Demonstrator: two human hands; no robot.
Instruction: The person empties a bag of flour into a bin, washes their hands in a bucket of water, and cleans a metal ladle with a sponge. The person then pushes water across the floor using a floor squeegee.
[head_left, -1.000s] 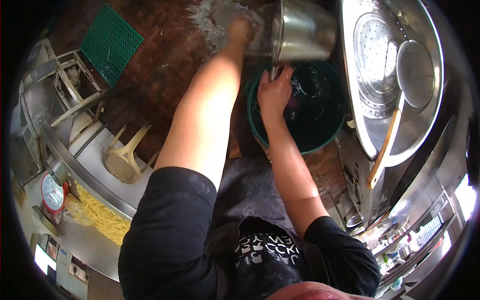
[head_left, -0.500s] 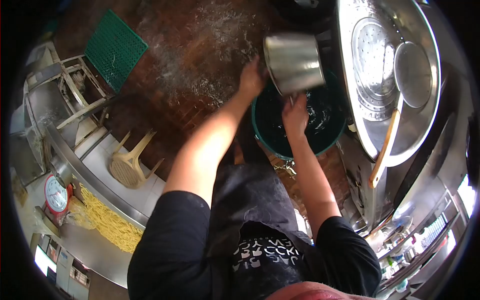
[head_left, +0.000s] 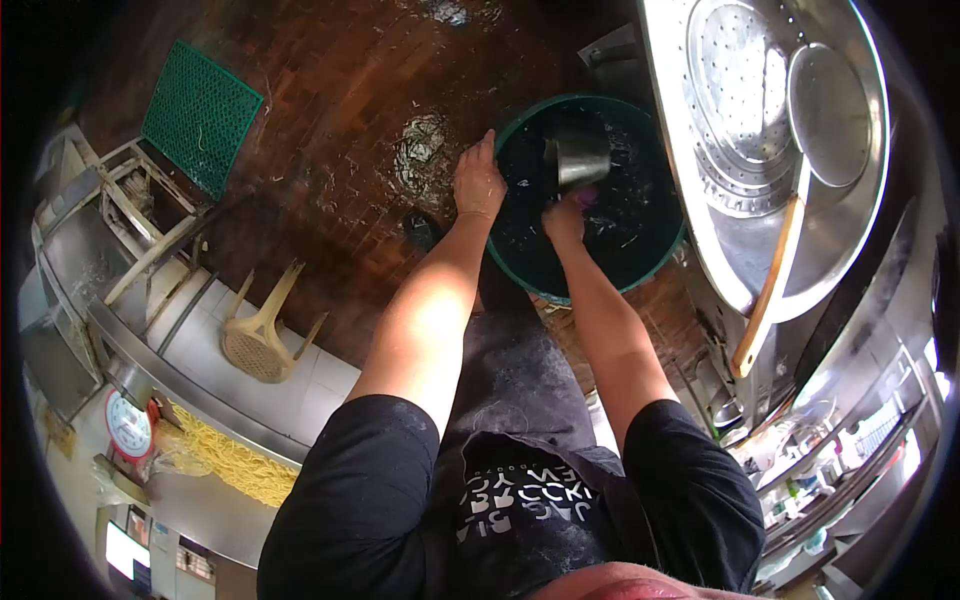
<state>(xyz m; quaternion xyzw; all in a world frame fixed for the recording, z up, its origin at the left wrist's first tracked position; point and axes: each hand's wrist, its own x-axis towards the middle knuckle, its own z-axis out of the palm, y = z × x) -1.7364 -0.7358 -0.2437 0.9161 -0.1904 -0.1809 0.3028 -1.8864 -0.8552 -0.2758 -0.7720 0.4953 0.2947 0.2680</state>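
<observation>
My right hand (head_left: 566, 218) is closed round the handle end of a shiny metal pot (head_left: 584, 160). Tilted on its side, the pot is inside a large round green tub (head_left: 508, 262) of dark water with pale bits in it. Something purple shows beside the right fingers, too small to make out. My left hand (head_left: 479, 182) is at the tub's left rim, fingers stretched forward and holding nothing I can see. Whether its palm presses on the rim cannot be told.
A large metal basin (head_left: 765, 250) at right holds a perforated metal piece and a wooden-handled strainer (head_left: 828, 115). Left are a green plastic mat (head_left: 203, 118), metal frame (head_left: 150, 205), plastic stool (head_left: 258, 345), red scale (head_left: 130, 425) and yellow noodles (head_left: 235, 462). The brick floor (head_left: 330, 130) looks wet.
The pot has gone down from above the tub into it, with my right hand holding on. My left hand has come away from the pot to the tub's left rim.
</observation>
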